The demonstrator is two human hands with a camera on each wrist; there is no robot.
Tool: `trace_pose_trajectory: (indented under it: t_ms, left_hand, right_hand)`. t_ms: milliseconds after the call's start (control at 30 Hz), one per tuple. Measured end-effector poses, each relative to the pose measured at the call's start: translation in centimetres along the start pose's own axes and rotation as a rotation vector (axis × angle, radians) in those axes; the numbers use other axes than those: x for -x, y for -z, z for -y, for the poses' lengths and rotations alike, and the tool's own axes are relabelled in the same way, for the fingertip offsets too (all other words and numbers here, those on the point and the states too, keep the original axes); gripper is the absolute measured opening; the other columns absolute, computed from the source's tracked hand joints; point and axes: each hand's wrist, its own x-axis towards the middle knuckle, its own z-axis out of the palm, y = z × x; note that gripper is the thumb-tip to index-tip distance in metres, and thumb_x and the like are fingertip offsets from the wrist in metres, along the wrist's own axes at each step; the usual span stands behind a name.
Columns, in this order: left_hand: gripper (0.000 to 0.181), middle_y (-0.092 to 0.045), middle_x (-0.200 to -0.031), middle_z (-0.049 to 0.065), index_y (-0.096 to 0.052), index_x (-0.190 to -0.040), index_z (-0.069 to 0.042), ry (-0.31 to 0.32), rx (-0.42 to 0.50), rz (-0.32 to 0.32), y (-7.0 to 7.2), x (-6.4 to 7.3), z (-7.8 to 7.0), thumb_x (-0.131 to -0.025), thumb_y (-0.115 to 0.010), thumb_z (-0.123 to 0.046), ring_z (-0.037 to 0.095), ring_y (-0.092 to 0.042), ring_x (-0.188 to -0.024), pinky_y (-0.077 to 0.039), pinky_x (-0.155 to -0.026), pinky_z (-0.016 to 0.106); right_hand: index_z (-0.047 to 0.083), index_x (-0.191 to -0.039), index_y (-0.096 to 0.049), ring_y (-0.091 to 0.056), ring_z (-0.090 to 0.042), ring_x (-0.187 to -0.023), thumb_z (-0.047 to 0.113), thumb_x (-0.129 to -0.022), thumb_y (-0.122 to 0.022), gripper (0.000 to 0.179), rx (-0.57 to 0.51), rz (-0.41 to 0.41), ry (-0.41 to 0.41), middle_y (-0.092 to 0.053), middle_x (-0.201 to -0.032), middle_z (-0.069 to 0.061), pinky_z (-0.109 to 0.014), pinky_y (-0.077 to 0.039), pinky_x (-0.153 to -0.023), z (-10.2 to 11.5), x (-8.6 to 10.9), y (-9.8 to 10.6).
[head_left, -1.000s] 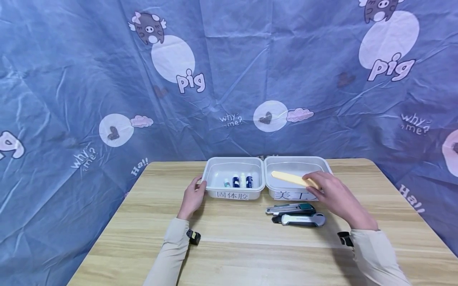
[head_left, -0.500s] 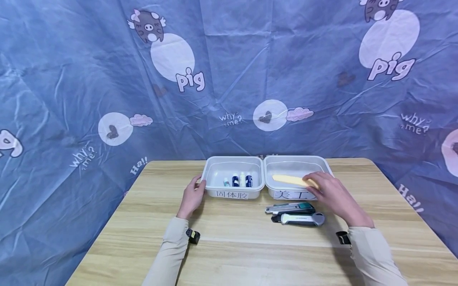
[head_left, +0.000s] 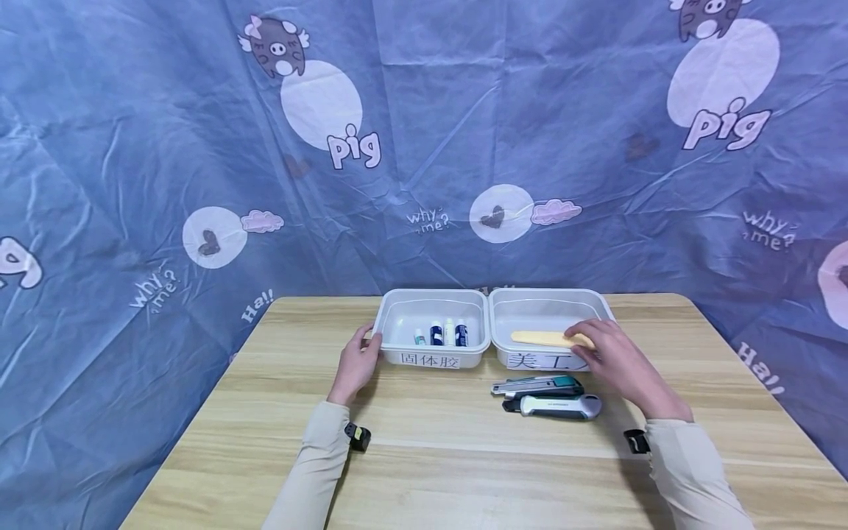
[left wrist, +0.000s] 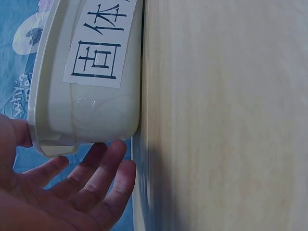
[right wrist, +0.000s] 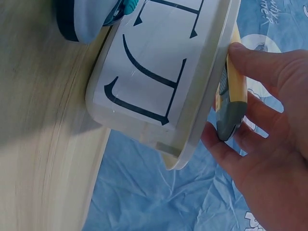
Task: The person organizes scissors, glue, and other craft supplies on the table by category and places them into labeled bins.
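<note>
My right hand [head_left: 612,361] pinches a yellow utility knife [head_left: 539,338] between thumb and fingers, at the right-hand white plastic box [head_left: 550,294]. The knife lies nearly level, its far end inside the box. Its dark grey butt [right wrist: 229,120] shows beside the rim in the right wrist view. My left hand [head_left: 358,368] holds the left end of the other white box [head_left: 433,296], thumb at the rim and fingers against the outer wall [left wrist: 96,115]. Glue sticks [head_left: 436,335] stand or lie in that box; which, I cannot tell.
Two more utility knives lie on the table before the right box: a green-and-silver one [head_left: 538,386] and a white-and-grey one [head_left: 553,407]. Both boxes carry paper labels [head_left: 429,361] and stand side by side near the table's back edge. A blue patterned cloth [head_left: 424,147] hangs behind.
The yellow utility knife has come down lower into the right box, its far end dropping until it lies nearly level. My left hand has stayed on the left box.
</note>
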Motion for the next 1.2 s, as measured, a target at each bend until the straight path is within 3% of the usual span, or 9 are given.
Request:
trace_pose_trajectory:
  t_ms: [700, 1200]
  left_hand:
    - [0.047, -0.068, -0.114, 0.022, -0.050, -0.150, -0.011, -0.004, 0.004, 0.004, -0.02, -0.03, 0.13, -0.108, -0.050, -0.033, 0.031, -0.073, -0.096, -0.057, -0.089, 0.044]
    - [0.047, -0.067, -0.114, 0.022, -0.050, -0.150, -0.011, 0.001, 0.008, 0.006, 0.02, 0.00, -0.05, -0.108, -0.050, -0.032, 0.031, -0.073, -0.096, -0.057, -0.089, 0.043]
  right_hand:
    - [0.004, -0.102, -0.073, -0.065, -0.039, -0.105, -0.008, -0.082, -0.078, 0.024, 0.011, -0.035, 0.026, -0.072, -0.107, -0.015, -0.056, -0.048, -0.091, -0.28, 0.05, -0.07]
    - [0.003, -0.109, -0.072, -0.067, -0.038, -0.102, -0.005, -0.084, -0.078, 0.027, 0.011, 0.012, -0.013, -0.073, -0.107, -0.015, -0.057, -0.050, -0.088, -0.11, -0.07, 0.28]
